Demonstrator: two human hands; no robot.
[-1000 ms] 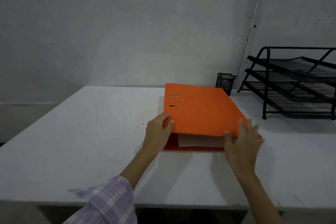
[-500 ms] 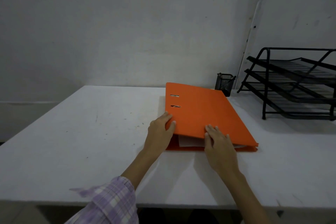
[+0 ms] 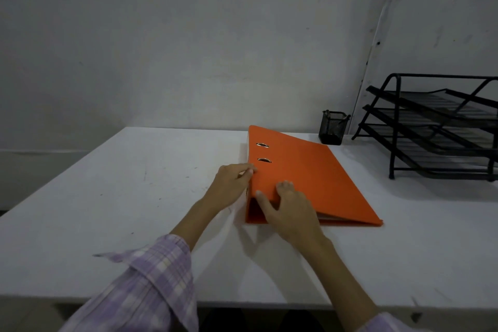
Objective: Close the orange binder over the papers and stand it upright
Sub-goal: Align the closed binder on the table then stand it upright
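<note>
The orange binder (image 3: pixel 310 175) lies flat on the white table (image 3: pixel 107 197), its cover closed over the papers, whose white edge (image 3: pixel 334 217) shows at the near right under the cover. Two metal slots sit near the spine on the cover. My left hand (image 3: pixel 231 186) rests against the spine at the near left corner, fingertips on the cover's edge. My right hand (image 3: pixel 288 207) grips the near spine end, thumb at the open bottom edge and fingers curled on top of the cover.
A black mesh pen cup (image 3: pixel 332 128) stands just behind the binder's far right corner. A black three-tier wire tray rack (image 3: pixel 436 127) occupies the right back of the table. The wall runs close behind. The table's near edge is by my forearms.
My right hand slid left along the binder's near edge, from the right corner to the spine end. The cover dropped lower over the papers. My left hand stayed at the spine.
</note>
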